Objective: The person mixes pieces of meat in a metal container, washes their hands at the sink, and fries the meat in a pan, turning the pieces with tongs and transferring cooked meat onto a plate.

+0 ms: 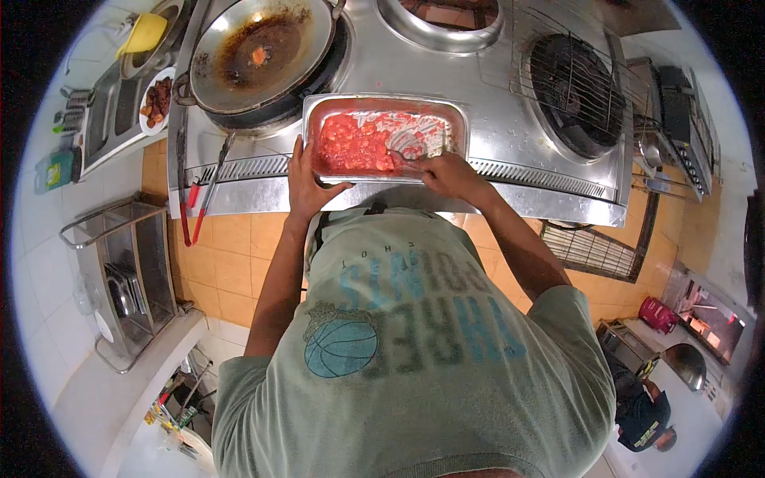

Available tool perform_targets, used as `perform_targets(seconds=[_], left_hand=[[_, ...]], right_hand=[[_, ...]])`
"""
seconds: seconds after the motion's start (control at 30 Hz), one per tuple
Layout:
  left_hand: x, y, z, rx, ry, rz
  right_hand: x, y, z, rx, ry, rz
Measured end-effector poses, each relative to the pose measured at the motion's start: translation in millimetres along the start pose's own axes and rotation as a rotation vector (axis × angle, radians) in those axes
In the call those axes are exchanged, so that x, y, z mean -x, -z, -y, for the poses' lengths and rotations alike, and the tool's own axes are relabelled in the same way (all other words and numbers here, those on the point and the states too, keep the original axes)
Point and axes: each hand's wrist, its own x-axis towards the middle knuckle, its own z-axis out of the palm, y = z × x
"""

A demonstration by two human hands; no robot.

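Observation:
A rectangular metal tray (386, 101) sits on the front of the steel stove, in front of me. Chunky red food in wet sauce (347, 143) is heaped in its left half, while the right half shows smeared, pale streaks over bare metal. My left hand (309, 182) grips the tray's near left corner, fingers along the side and thumb stretched along the front. In my right hand (453, 175) is a thin metal utensil (402, 159), its far end down in the red food. Whether that end is a spoon or a fork is hard to make out.
A large oily wok (275, 60) stands on the left burner. Red-handled tongs (209, 187) hang over the front edge. A wire grate (570, 80) covers the right burner. A plate of browned food (157, 99) lies far left. Another person (644, 414) is at lower right.

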Motion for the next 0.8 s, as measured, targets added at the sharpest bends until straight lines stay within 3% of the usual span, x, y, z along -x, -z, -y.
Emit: perform_targets(seconds=[0.13,0.23,0.57,0.8], left_hand=[[0.9,-1.4,0.5,-0.016,-0.002,-0.014],[1.4,-0.4,-1.4,-0.041,-0.018,-0.016],[-0.8,1.7,-3.6,-0.01,0.012,-0.019],[-1.2,1.9,-3.8,-0.044,0.0,-0.029]], right_hand=[[-16.7,1.7,6.9,-0.159,0.056,-0.016],[-35.2,-5.1,-6.2,-0.167,0.017,0.138],[-43.7,-23.2,-18.4,-0.701,-0.162,0.2],[-28.6,35.1,18.5,-0.575,-0.11,0.173]])
